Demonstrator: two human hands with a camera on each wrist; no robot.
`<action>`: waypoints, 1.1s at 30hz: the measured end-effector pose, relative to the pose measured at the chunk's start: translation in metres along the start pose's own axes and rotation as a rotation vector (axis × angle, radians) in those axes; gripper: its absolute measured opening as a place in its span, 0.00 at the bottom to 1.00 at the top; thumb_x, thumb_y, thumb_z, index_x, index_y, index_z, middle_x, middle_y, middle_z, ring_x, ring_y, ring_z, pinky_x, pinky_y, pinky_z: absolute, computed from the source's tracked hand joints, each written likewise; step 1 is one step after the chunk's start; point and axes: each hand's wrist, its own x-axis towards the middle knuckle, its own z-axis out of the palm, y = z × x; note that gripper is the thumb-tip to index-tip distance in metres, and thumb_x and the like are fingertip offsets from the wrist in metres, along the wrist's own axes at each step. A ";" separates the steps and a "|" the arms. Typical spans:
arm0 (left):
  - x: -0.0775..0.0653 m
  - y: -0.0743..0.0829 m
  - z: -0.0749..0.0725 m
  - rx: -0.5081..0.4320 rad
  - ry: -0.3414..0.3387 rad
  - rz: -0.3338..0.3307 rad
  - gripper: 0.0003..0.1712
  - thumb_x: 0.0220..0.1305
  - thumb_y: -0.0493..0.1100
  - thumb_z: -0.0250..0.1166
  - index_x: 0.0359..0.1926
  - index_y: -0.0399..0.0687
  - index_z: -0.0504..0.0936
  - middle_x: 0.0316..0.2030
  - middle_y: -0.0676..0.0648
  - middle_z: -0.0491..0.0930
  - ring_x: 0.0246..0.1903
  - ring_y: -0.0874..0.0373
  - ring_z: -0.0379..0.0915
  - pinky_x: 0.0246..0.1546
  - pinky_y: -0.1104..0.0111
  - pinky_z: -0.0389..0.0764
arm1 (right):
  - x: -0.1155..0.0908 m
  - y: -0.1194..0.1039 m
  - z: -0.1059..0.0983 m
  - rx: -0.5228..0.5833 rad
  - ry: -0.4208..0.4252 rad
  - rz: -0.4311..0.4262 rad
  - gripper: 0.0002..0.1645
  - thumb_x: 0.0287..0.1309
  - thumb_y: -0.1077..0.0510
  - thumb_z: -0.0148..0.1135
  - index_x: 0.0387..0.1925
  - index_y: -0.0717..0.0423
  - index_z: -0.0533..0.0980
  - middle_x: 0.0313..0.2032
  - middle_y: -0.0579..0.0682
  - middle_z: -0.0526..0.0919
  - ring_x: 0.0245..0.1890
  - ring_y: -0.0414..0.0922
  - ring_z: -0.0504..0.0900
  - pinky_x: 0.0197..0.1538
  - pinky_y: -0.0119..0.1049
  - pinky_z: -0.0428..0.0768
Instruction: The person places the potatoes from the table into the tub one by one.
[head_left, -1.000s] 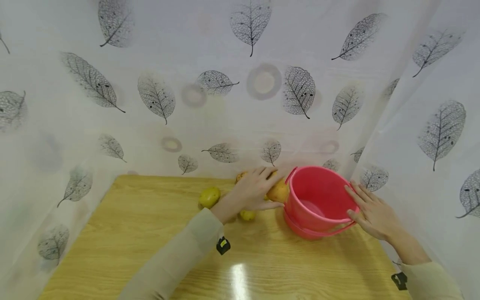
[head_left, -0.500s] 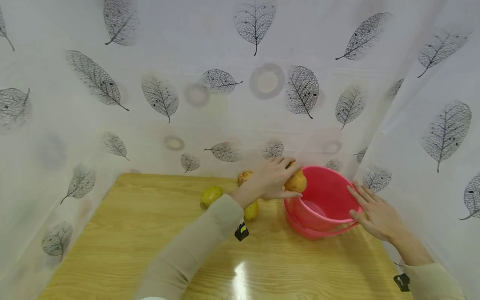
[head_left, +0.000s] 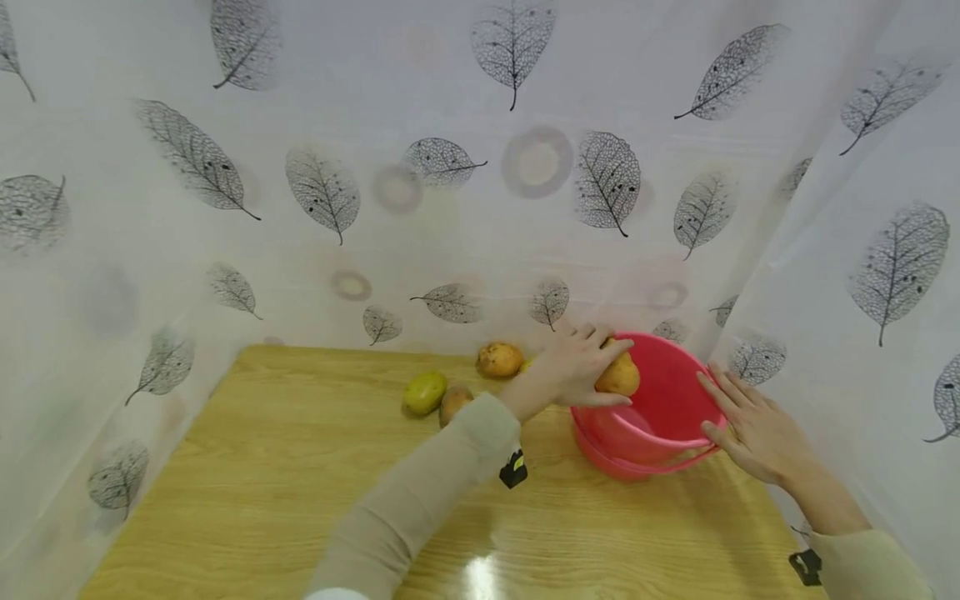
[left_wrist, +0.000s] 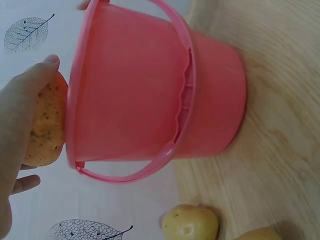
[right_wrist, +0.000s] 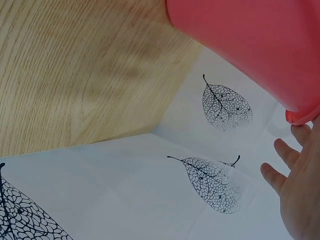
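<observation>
My left hand (head_left: 573, 367) grips a brown-yellow potato (head_left: 619, 375) at the left rim of the pink bucket (head_left: 630, 433). In the left wrist view the speckled potato (left_wrist: 48, 125) is right beside the bucket's rim, partly hidden by the fingers. The bucket stands upright on the table, its handle (left_wrist: 187, 105) hanging down its side. On the opposite rim rests my right hand (head_left: 753, 429), its fingers fairly straight. The right wrist view shows this hand (right_wrist: 302, 175) touching the edge of the bucket (right_wrist: 250, 40). The bucket's floor is partly hidden.
Left of the bucket on the wooden table (head_left: 247, 467) lie a brown potato (head_left: 500, 359), another brown one (head_left: 455, 403) partly behind the sleeve, and a yellow-green oval one (head_left: 425, 393). A yellow piece (head_left: 527, 364) is mostly hidden by the left hand. Leaf-patterned sheeting (head_left: 450, 242) surrounds the table.
My left hand has carried the potato rightward from beside the bucket to over its left rim, uncovering the potatoes behind. The right hand has stayed on the rim.
</observation>
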 end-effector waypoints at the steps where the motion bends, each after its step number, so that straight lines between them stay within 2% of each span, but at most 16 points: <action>1: 0.001 0.002 0.002 -0.004 0.000 -0.002 0.52 0.66 0.82 0.55 0.79 0.59 0.64 0.69 0.49 0.72 0.66 0.55 0.71 0.66 0.61 0.79 | 0.000 0.000 0.000 0.004 -0.001 0.004 0.45 0.73 0.43 0.56 0.84 0.51 0.54 0.86 0.47 0.44 0.87 0.46 0.41 0.74 0.16 0.23; 5: 0.006 0.008 0.008 -0.043 -0.027 -0.022 0.52 0.65 0.82 0.54 0.80 0.60 0.63 0.71 0.49 0.71 0.68 0.55 0.70 0.67 0.60 0.79 | 0.001 -0.001 -0.001 0.013 -0.004 0.008 0.46 0.74 0.42 0.55 0.84 0.51 0.53 0.86 0.50 0.46 0.87 0.50 0.44 0.73 0.16 0.23; 9: 0.013 0.013 0.012 -0.052 -0.054 -0.033 0.52 0.66 0.82 0.53 0.80 0.60 0.62 0.72 0.50 0.71 0.70 0.56 0.68 0.71 0.60 0.76 | 0.002 0.000 0.000 0.009 0.000 0.002 0.46 0.73 0.42 0.55 0.84 0.51 0.53 0.85 0.55 0.51 0.87 0.49 0.43 0.73 0.16 0.23; 16: 0.022 0.023 0.017 -0.028 -0.098 -0.080 0.52 0.67 0.83 0.51 0.81 0.61 0.61 0.71 0.50 0.71 0.69 0.56 0.69 0.72 0.61 0.75 | 0.000 0.000 0.000 0.013 -0.003 0.009 0.46 0.73 0.44 0.56 0.84 0.51 0.53 0.86 0.51 0.47 0.87 0.47 0.42 0.75 0.16 0.23; 19: 0.026 0.026 0.020 -0.020 -0.119 -0.090 0.53 0.66 0.84 0.49 0.82 0.62 0.59 0.72 0.51 0.71 0.71 0.56 0.68 0.75 0.62 0.72 | -0.001 0.000 -0.001 0.013 0.001 0.012 0.46 0.73 0.43 0.56 0.84 0.52 0.53 0.86 0.52 0.48 0.87 0.48 0.43 0.76 0.17 0.23; 24: 0.030 0.030 0.023 0.008 -0.157 -0.082 0.54 0.66 0.85 0.47 0.83 0.63 0.56 0.74 0.52 0.68 0.74 0.56 0.64 0.78 0.61 0.68 | -0.001 0.000 -0.001 0.010 0.014 0.006 0.45 0.73 0.43 0.56 0.84 0.52 0.55 0.85 0.52 0.49 0.87 0.47 0.45 0.76 0.16 0.24; 30: 0.031 0.033 0.021 0.037 -0.166 -0.065 0.54 0.67 0.84 0.47 0.83 0.62 0.56 0.74 0.51 0.69 0.74 0.56 0.65 0.77 0.61 0.69 | -0.001 0.002 -0.001 0.011 0.015 0.000 0.45 0.73 0.43 0.56 0.84 0.52 0.54 0.84 0.56 0.53 0.87 0.43 0.41 0.76 0.15 0.23; 33: 0.030 0.033 0.021 0.040 -0.161 -0.065 0.54 0.67 0.84 0.47 0.82 0.61 0.57 0.73 0.51 0.70 0.73 0.55 0.66 0.76 0.62 0.71 | 0.000 0.001 0.000 0.010 0.011 -0.004 0.45 0.74 0.43 0.56 0.84 0.52 0.54 0.84 0.57 0.54 0.87 0.46 0.43 0.76 0.16 0.24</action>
